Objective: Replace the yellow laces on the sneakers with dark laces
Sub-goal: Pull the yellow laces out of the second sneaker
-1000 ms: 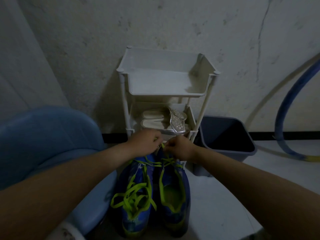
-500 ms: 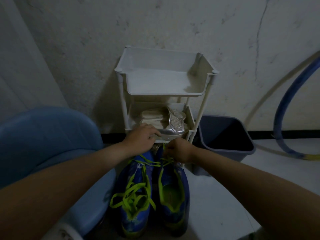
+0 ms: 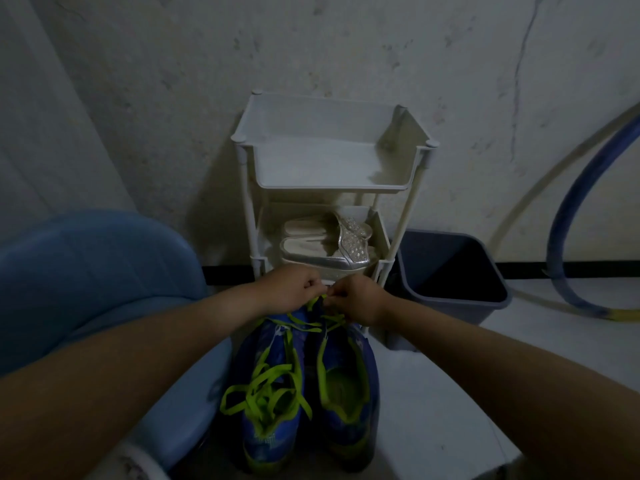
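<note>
Fingers of both hands are curled tight and meet at the toe end of the blue sneakers (image 3: 360, 358), low in the centre of the frame. The left hand (image 3: 291, 289) and the right hand (image 3: 356, 299) sit knuckle to knuckle. Each seems to pinch a strand of the yellow laces (image 3: 266, 386) where they cross the lowest eyelets, though the dim light hides the fingertips themselves.

The pair stands side by side on the floor (image 3: 433, 393) with heels toward the camera and toes toward the rack. That puts the last eyelets at full arm's reach, which is probably why both forearms stretch straight out over the shoes.

The opened sneaker (image 3: 346, 427), on the right of the frame, shows its green lining with no lace across the throat; only a few crossings remain near the toe. The laced sneaker (image 3: 263, 441) beside it carries a loose tangle of loops over its tongue. My reading is that the yellow lace is being drawn out of the final holes of the right-of-frame shoe, with the other shoe loosened and waiting. No dark laces are visible anywhere.

A white plastic rack (image 3: 329, 187) stands against the wall (image 3: 173, 98) just past the toes, with silver sandals (image 3: 318, 252) on its middle shelf. A dark bin (image 3: 450, 306) sits to its right, a blue hose (image 3: 571, 188) curves along the right edge, and a blue tub (image 3: 86, 271) fills the left.
</note>
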The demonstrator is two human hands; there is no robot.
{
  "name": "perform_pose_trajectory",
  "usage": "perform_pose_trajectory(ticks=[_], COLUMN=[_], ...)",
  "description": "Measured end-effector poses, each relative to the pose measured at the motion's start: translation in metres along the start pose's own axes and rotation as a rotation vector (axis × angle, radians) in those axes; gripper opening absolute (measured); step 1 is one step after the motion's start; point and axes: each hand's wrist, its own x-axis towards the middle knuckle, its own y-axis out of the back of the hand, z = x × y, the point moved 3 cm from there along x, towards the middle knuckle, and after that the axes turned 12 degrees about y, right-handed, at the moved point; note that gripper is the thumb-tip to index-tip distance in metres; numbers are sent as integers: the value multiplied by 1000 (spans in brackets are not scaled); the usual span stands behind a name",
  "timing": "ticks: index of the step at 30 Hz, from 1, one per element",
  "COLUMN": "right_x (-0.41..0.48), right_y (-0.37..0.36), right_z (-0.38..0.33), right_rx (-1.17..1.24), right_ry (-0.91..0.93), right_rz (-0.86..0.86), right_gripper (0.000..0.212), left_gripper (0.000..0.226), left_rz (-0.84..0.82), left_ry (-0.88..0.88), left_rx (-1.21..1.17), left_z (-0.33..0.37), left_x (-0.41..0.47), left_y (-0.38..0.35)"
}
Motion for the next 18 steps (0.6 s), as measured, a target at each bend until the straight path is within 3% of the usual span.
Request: perform_pose_trajectory(ticks=[5, 12, 16, 18], right_x=[-2, -3, -3, -2], right_y=[-15, -17, -15, -13], right_z=[19, 15, 11, 7], right_rx=[-145, -122, -93, -80], right_ry=[-91, -113, -87, -62], right_rz=[-228, -207, -158, -120], right_gripper=[13, 26, 26, 22], left_gripper=[29, 32, 26, 5], left_rz=[54, 233, 108, 39], left_ry=[30, 96, 154, 117], left_rx=[35, 187, 378, 339], left_z=[-4, -24, -42, -42], left_x=[0, 9, 5, 1], left_y=[8, 34, 33, 22])
